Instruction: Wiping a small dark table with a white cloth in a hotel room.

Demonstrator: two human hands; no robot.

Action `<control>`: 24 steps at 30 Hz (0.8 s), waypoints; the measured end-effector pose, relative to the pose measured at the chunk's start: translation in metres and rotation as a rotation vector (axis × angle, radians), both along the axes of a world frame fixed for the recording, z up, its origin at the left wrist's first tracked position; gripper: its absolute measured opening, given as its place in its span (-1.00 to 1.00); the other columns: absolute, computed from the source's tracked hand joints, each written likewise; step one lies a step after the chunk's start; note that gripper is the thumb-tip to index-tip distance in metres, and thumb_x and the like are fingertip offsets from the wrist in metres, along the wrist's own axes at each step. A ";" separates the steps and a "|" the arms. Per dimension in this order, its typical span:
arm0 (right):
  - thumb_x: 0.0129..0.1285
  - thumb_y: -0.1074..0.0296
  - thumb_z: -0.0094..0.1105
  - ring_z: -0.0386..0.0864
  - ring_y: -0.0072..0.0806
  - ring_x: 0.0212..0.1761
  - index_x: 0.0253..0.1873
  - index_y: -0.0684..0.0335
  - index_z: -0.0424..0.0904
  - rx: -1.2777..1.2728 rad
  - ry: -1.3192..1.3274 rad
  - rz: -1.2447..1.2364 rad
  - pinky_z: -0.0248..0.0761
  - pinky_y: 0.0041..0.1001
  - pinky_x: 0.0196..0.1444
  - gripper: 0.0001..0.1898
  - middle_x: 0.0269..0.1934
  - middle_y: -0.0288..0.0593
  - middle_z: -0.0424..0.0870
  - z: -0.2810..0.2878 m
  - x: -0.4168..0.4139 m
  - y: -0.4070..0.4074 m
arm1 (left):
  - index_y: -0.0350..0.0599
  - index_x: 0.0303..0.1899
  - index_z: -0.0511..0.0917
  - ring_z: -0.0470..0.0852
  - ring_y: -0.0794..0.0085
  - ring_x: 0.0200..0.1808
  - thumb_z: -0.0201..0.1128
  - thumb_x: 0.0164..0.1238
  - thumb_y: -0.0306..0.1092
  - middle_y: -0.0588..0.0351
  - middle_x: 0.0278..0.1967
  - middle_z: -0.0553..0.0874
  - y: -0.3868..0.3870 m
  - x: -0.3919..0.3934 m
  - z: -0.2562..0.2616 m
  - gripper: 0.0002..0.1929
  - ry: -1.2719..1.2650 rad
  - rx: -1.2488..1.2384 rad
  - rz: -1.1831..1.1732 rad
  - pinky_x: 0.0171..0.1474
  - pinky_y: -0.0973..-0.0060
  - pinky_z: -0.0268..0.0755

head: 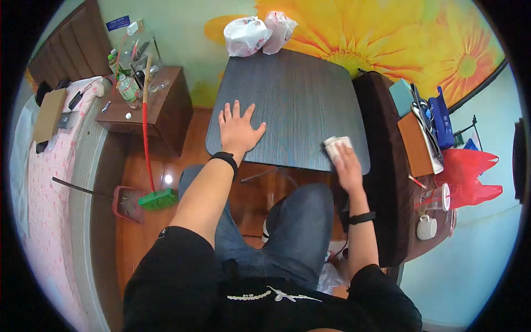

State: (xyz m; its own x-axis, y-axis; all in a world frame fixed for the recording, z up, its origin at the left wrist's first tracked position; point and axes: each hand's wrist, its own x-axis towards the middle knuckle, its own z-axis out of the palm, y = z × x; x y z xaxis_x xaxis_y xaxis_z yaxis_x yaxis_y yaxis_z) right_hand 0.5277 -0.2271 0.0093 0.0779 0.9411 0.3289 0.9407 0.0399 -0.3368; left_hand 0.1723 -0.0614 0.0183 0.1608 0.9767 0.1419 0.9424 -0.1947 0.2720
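Before me stands a small dark grey folding table (290,99) with a fine wood-grain top and rounded corners. My left hand (239,130) rests flat on its near left part, fingers spread, holding nothing. At the near right corner my right hand (347,168) holds a folded whitish cloth (337,147) against the tabletop. The fingers lie over the cloth and partly hide it. Two plastic bags stand at the table's far edge, a white one (245,36) and a pinkish one (280,32).
Left are a bed (54,199) and a brown nightstand (170,91) with bottles. A green broom (157,199) leans there beside a red dustpan (128,207). Right, past a dark brown padded seat (375,166), are a red plastic bag (468,174), a clear cup (433,197) and a white mug (426,227).
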 end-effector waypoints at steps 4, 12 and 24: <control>0.68 0.06 0.03 0.49 0.16 0.56 0.53 0.11 0.60 0.082 -0.177 -0.186 0.33 -0.03 0.61 -0.50 0.53 0.14 0.57 -0.015 0.051 0.021 | 0.35 0.69 0.36 0.08 -0.11 0.78 0.16 0.54 0.37 -0.11 0.75 0.23 0.000 0.008 0.002 -0.21 0.023 0.005 0.000 0.78 -0.08 -0.13; 0.64 0.02 0.09 0.52 0.11 0.52 0.52 -0.07 0.62 0.140 -0.315 0.162 0.41 0.00 0.53 -0.53 0.49 -0.03 0.62 -0.009 -0.096 0.091 | 0.39 0.69 0.36 0.10 -0.09 0.78 0.17 0.52 0.39 -0.08 0.75 0.25 0.003 0.003 -0.004 -0.20 0.025 0.018 0.015 0.77 -0.06 -0.11; 0.64 0.06 0.14 0.42 0.13 0.64 0.52 0.12 0.62 -0.038 0.031 0.072 0.23 -0.06 0.69 -0.51 0.55 0.14 0.56 0.009 -0.013 0.015 | 0.35 0.69 0.36 0.08 -0.10 0.78 0.16 0.54 0.37 -0.11 0.75 0.24 -0.002 -0.008 0.002 -0.21 0.013 -0.009 0.014 0.78 -0.06 -0.15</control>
